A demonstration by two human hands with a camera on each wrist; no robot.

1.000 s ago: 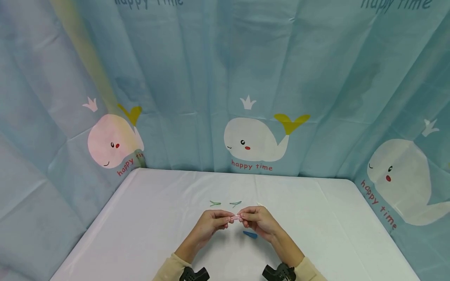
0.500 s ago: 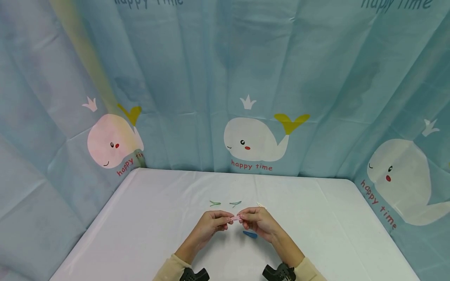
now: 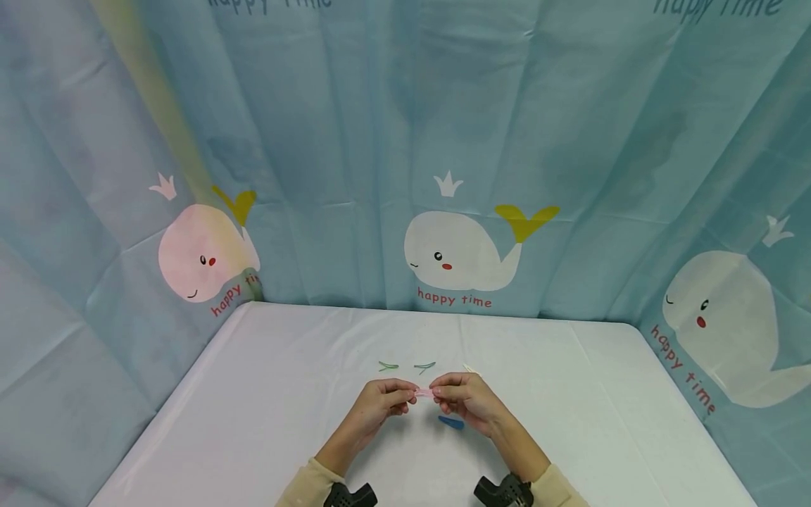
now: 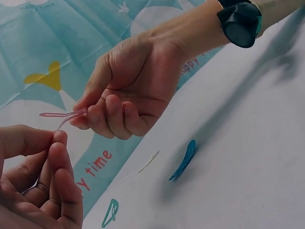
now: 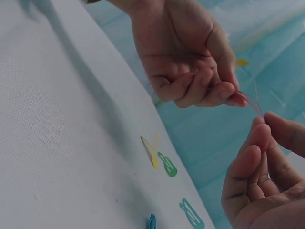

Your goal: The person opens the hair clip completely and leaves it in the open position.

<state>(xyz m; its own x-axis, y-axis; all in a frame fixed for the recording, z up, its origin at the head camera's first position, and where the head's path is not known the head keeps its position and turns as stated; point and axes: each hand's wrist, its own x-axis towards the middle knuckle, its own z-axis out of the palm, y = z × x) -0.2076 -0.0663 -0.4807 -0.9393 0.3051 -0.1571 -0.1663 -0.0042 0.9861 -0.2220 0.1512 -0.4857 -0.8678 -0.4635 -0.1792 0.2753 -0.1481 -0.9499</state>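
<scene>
A pink snap hair clip (image 3: 424, 393) is held up above the table between both hands. My left hand (image 3: 382, 403) pinches one end of it between thumb and index finger. At the other end, the right hand (image 3: 469, 400) pinches it in the same way. In the left wrist view, the clip's thin arms (image 4: 52, 115) stand apart from each other. Both hands' remaining fingers are curled in. Below the right hand a blue hair clip (image 3: 451, 422) lies on the table. The clip's two ends are hidden by the fingertips.
Beyond the hands, a green hair clip (image 3: 388, 367) and a teal one (image 3: 424, 367) lie on the white-covered table (image 3: 304, 352). A yellow hair clip (image 5: 150, 152) lies beside the green one, partly behind the right hand in the head view. A blue whale-print curtain (image 3: 355, 246) surrounds the table.
The two hands' fingertips have drawn very slightly apart along the pink hair clip. Both hands keep their pinch, and the clips on the table have not moved.
</scene>
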